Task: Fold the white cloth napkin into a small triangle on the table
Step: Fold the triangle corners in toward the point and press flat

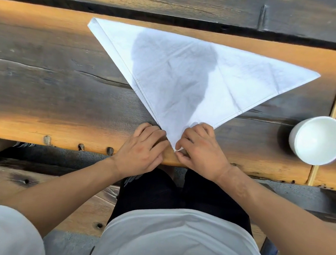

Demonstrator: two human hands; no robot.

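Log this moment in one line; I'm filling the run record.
stage: napkin in large triangle | left hand, right hand: pinching near corner at table edge | bowl: right, untouched

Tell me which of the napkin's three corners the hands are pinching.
The near corner of the napkin, at the table's front edge. Left hand and right hand meet there; the far-left and far-right corners lie untouched.

Creased matt cloth napkin [190, 73]; rough, knotted wood table [44, 59]; smooth bowl [318, 140].
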